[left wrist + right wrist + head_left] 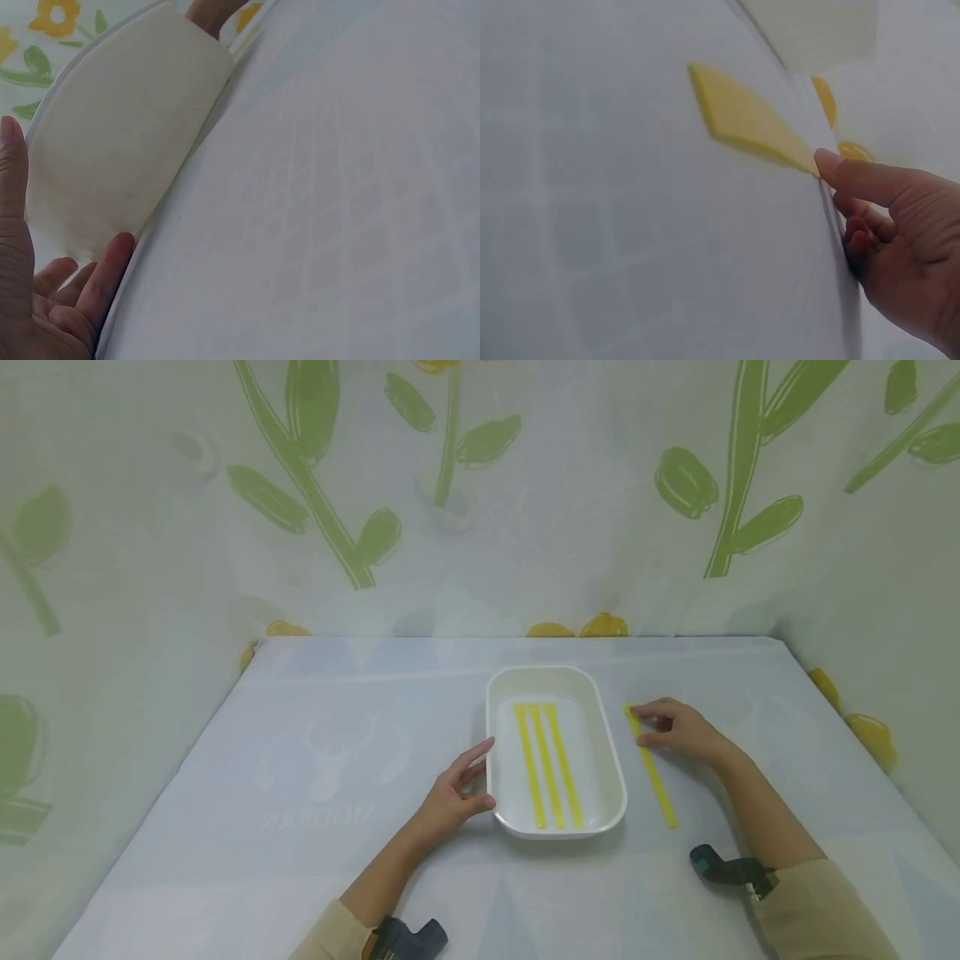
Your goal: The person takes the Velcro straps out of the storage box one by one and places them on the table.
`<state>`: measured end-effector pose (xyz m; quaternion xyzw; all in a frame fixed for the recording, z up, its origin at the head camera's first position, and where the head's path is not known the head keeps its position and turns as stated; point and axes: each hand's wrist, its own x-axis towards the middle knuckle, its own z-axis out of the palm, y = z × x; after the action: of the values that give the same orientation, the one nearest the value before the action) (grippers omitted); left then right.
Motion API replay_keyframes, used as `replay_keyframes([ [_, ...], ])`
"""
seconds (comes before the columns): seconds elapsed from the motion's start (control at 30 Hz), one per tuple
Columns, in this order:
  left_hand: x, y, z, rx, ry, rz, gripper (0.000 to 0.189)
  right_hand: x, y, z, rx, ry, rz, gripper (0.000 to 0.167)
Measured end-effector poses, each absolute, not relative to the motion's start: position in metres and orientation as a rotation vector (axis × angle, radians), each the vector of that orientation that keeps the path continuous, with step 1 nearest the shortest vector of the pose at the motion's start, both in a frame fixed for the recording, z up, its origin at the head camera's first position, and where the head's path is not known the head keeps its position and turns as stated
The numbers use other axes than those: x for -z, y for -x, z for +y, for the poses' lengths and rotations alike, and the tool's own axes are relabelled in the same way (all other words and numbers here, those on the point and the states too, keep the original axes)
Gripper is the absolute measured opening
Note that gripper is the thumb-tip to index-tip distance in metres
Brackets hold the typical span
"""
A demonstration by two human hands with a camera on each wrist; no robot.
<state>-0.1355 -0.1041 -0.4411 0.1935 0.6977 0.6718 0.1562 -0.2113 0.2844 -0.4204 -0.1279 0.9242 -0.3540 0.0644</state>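
Note:
A white rectangular tray (611, 760) sits on the table, with three long yellow strips (546, 768) lying side by side inside it. My left hand (453, 789) rests against the tray's left side, fingers spread and fairly straight. The left wrist view shows its fingertips by the base of the tray's outer wall (127, 127). To the right of the tray, another yellow strip (660, 789) slants across the tabletop. My right hand (678, 731) pinches it toward its far end, which has a small squarish head. In the right wrist view the thumb (855, 172) meets the strip (742, 120).
A pale patterned cloth covers the table (315, 843). Behind and beside it hangs a curtain (540, 527) printed with green leaves and yellow flowers. Each wrist wears a dark camera mount, such as the right one (731, 868).

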Motion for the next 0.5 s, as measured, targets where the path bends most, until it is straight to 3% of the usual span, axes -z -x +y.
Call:
replay_keyframes([
  [0.5, 0.4405, 0.1347, -0.1047, -1.932, -0.558, 1.996, 0.097, 0.4142, 0.2143, 0.2812, 1.164, 0.231, 2.689, 0.064],
])
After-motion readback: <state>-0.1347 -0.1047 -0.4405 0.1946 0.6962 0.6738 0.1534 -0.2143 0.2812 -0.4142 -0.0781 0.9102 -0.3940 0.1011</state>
